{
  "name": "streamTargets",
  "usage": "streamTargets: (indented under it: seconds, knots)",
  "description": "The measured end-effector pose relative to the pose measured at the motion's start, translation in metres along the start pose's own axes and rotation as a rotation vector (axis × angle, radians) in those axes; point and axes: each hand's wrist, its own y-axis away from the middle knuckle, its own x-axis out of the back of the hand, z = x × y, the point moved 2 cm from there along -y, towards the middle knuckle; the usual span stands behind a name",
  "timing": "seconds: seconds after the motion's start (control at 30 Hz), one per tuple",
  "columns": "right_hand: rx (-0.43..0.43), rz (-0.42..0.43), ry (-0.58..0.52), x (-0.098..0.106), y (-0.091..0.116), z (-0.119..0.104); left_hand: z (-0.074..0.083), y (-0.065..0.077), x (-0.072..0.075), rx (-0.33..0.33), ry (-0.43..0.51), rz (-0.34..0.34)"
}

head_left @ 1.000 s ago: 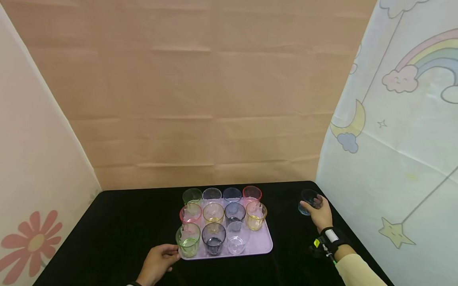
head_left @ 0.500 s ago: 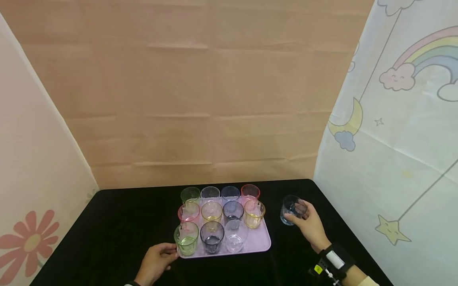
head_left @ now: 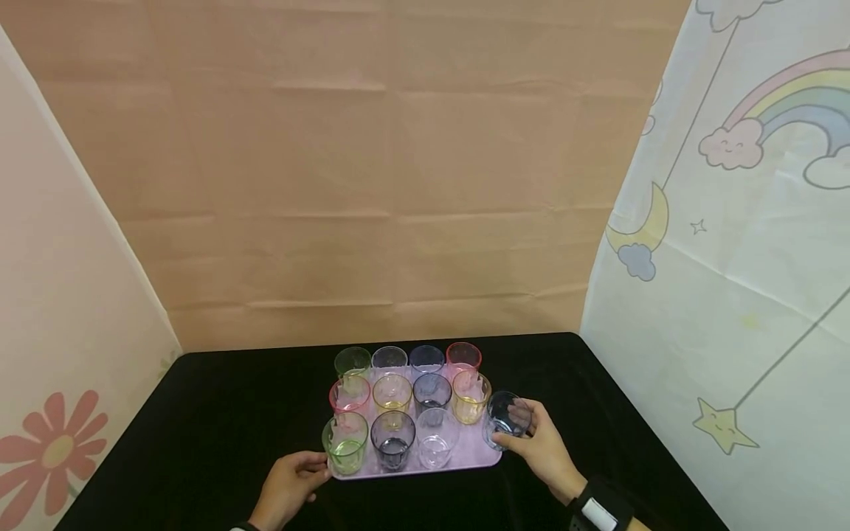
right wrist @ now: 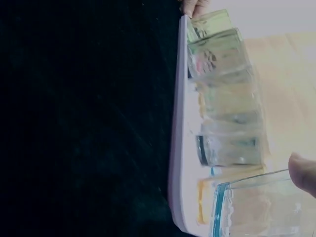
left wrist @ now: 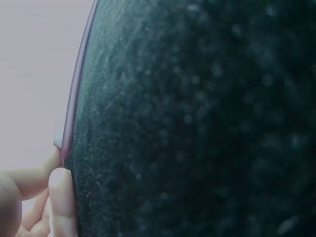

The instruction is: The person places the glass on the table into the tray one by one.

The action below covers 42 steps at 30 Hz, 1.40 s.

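Observation:
My right hand (head_left: 546, 451) grips a bluish drinking glass (head_left: 499, 428) by its side, thumb toward me. In the head view the glass overlaps the right edge of the lilac tray (head_left: 473, 459), beside the clear glass (head_left: 438, 440) in the front row. The right wrist view shows the thumb (right wrist: 303, 173) on the wall of that bluish glass (right wrist: 261, 207). My left hand (head_left: 288, 487) pinches the tray at its front left corner, close to the green glass (head_left: 347, 446). In the left wrist view, thumb and finger meet at the tray's rim (left wrist: 75, 94).
Several tinted glasses stand upright in rows on the tray, among them a dark grey one (head_left: 393, 442), a yellow one (head_left: 471, 402) and a red one (head_left: 463, 357). The tray lies on a black table (head_left: 219, 428). A brown paper wall (head_left: 372, 221) rises behind.
My right hand has carried the bluish glass left and toward me, from the table's right side to the tray's right edge. The left hand stays at the tray corner.

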Motion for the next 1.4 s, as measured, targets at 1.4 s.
streamTargets:
  seconds: [1.4]
  knots:
    - [0.015, -0.024, 0.073, -0.045, 0.006, 0.014, 0.000, 0.000, 0.002, 0.012, -0.005, -0.016]
